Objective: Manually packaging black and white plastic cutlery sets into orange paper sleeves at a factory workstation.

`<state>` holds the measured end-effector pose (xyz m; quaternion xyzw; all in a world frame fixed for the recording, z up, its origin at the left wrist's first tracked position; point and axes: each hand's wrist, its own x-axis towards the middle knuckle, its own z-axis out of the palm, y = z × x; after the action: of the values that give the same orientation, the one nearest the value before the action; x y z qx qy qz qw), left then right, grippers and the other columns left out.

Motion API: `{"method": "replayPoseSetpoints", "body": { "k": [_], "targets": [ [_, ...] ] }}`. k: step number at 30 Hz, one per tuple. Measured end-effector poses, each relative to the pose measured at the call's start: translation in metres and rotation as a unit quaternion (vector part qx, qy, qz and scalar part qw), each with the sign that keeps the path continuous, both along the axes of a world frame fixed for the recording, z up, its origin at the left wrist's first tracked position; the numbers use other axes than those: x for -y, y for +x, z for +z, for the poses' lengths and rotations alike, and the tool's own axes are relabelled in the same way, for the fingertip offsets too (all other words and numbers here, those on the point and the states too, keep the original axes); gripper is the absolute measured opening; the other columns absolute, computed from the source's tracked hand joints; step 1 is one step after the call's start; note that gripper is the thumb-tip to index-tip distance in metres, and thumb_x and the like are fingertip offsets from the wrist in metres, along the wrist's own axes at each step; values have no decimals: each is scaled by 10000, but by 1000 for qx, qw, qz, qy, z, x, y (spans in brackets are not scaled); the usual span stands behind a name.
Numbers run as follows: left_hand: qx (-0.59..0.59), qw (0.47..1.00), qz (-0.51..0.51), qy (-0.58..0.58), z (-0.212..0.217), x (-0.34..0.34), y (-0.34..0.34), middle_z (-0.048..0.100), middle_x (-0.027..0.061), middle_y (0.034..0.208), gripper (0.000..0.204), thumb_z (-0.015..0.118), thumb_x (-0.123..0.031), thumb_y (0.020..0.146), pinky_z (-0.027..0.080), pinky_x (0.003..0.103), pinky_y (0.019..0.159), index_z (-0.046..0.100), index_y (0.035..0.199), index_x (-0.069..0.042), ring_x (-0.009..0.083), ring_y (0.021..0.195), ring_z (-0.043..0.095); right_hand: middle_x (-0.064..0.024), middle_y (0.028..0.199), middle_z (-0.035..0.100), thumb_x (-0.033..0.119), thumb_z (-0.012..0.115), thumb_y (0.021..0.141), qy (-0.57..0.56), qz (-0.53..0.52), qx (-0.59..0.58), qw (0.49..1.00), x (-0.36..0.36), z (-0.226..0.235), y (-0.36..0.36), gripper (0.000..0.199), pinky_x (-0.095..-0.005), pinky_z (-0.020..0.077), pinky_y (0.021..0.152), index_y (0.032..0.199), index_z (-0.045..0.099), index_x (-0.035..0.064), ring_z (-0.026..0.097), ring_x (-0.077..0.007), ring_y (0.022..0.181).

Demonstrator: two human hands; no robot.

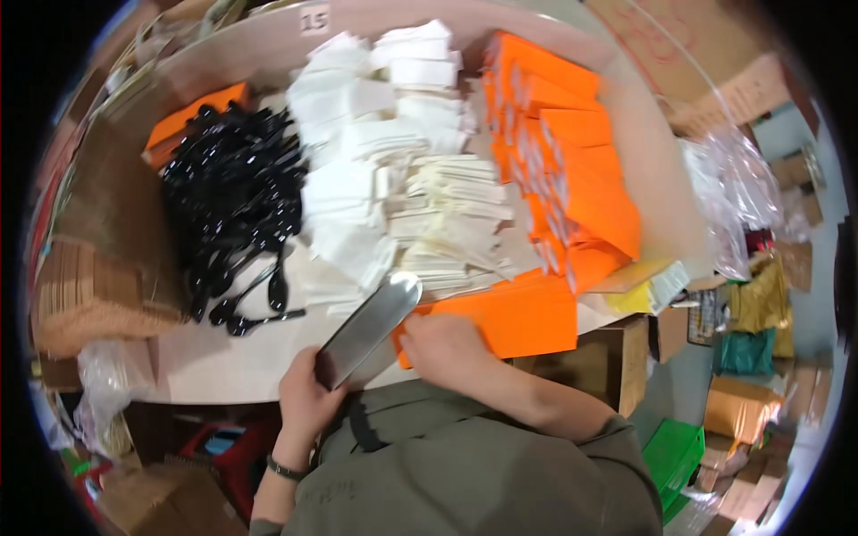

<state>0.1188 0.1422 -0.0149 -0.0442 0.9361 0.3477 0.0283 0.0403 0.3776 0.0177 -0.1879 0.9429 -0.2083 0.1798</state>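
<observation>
A long silver-grey piece with a rounded far end (371,329) slants up from my left hand (308,393), whose fingers close round its lower end. What it is exactly I cannot make out. My right hand (444,348) is bent at the left end of a flat orange sleeve (527,314) lying along the table's front edge; its fingertips pinch that end. Just beyond both hands lie stacks of cream folded paper pieces (451,214) and rows of white paper packets (349,179). Left of these is a heap of shiny black spoon-like plastic pieces (232,188).
More orange sleeves (581,170) stand in a leaning row at the right. A raised wall (527,13) rims the table. Brown card pieces (85,286) are stacked at the left edge. Cartons (742,411) and a green crate (670,460) stand lower right.
</observation>
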Motion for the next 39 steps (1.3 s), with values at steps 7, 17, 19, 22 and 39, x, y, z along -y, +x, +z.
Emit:
{"method": "replayPoseSetpoints", "body": {
  "k": [7, 17, 19, 22, 39],
  "targets": [
    [33, 985, -142, -91, 21, 32, 5, 658, 160, 967, 523, 808, -126, 673, 528, 421, 781, 599, 1148, -59, 375, 910, 643, -191, 757, 676, 238, 636, 795, -78, -18, 36, 996, 5, -17, 0, 234, -500, 526, 654, 848, 658, 11, 671, -395, 739],
    [-124, 986, -54, -99, 14, 60, -12, 613, 164, 1217, 524, 803, -166, 766, 477, 430, 968, 605, 1238, -54, 385, 1133, 579, -189, 885, 654, 101, 684, 739, 47, -69, -168, 982, -80, -29, -89, 196, -471, 514, 798, 919, 655, 28, 627, -400, 905],
    [-134, 985, -9, -110, 3, 80, -13, 622, 157, 1194, 401, 753, -76, 793, 496, 422, 923, 630, 1173, -46, 377, 1086, 598, -191, 833, 645, 108, 689, 742, 40, -106, -103, 988, -97, -31, -91, 155, -478, 510, 758, 850, 650, 4, 629, -393, 868],
    [-133, 983, 8, -129, 3, 95, -10, 637, 148, 1155, 327, 732, -54, 801, 503, 417, 886, 648, 1117, -44, 374, 1043, 609, -194, 793, 635, 121, 677, 776, 113, -116, -203, 966, -93, -13, -87, 153, -448, 511, 680, 787, 623, -21, 651, -355, 806],
    [-156, 976, -45, -144, 1, 99, -58, 587, 102, 875, 203, 748, -86, 718, 469, 440, 763, 624, 878, -70, 327, 891, 581, -233, 854, 660, 81, 583, 837, 11, 73, -160, 984, 53, -31, -86, 94, -493, 512, 738, 816, 617, -4, 651, -399, 814]
  ]
}}
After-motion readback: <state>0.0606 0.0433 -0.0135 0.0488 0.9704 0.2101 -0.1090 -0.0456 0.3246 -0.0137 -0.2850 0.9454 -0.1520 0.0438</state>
